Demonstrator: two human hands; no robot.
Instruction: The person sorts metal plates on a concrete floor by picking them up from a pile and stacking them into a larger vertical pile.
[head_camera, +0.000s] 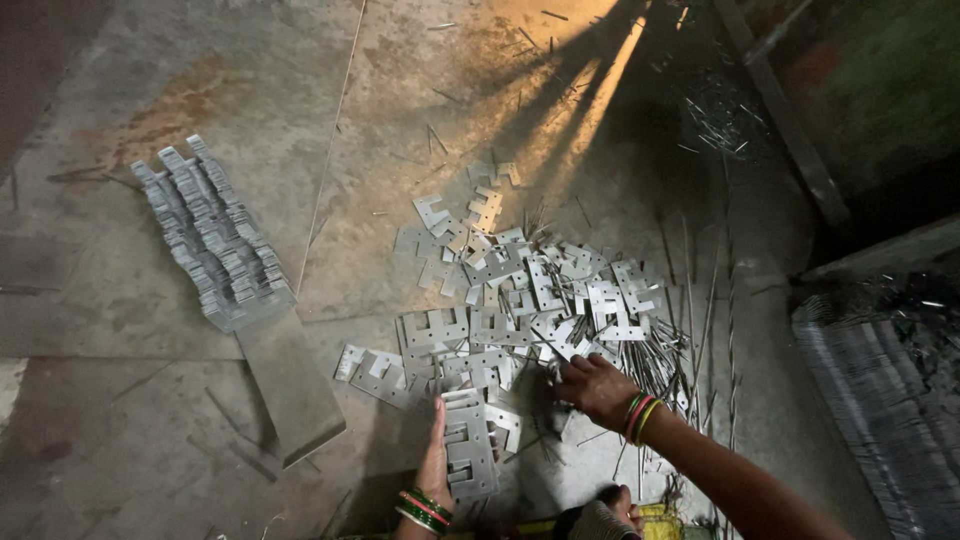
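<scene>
**Notched metal plates gathered on a concrete floor**

Grip of the left hand (436, 452): palm and fingers pressed flat against the left edge of a small stack of plates (468, 450), thumb side out of sight behind it, so the hand steadies the stack on edge rather than pinching it. Bangles in green, red and gold ring that wrist. The right hand (596, 388) reaches in from the lower right, forearm slanting across the view, fingers curled down onto the near edge of the loose pile; whether they have closed on a plate I cannot tell. It wears bangles too.

Largest on the concrete floor (150, 420) is the loose pile of plates (520, 290), spread wide ahead of both hands: thin, flat, dull silver pieces with square notches cut into their edges, lying overlapped at all angles. To the far left, well apart, a long stacked row of plates (212, 235) stands packed on edge, slanting toward a flat metal sheet (290, 380) at its near end. Thin metal rods (690, 330) lie scattered through and beside the pile's right side. A bundle of rods (880, 390) fills the right edge.
</scene>
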